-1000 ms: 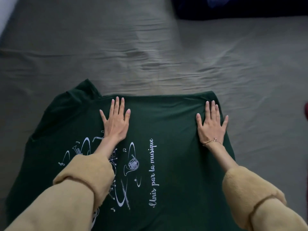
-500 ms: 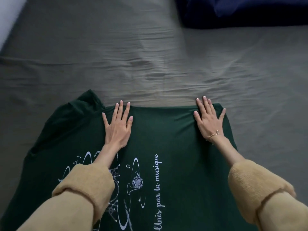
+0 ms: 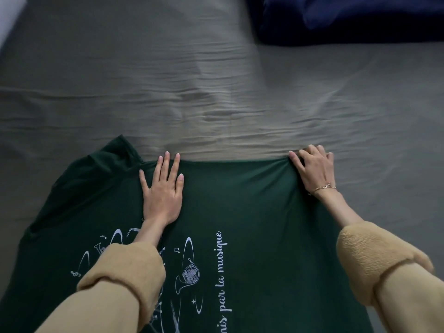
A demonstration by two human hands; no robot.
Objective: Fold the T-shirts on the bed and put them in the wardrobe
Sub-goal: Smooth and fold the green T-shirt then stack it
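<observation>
A dark green T-shirt [image 3: 252, 224] lies print-up on the grey bed [image 3: 216, 92]. The left hand [image 3: 162, 195] presses flat on it as an anchor, fingers straight, while the right hand [image 3: 313, 168] curls its grip around the shirt's far right corner, seemingly to start a fold.

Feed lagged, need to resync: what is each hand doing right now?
Left hand: open, fingers straight, pressing flat on the green T-shirt.
Right hand: fingers curled, gripping the T-shirt's far right corner.
</observation>
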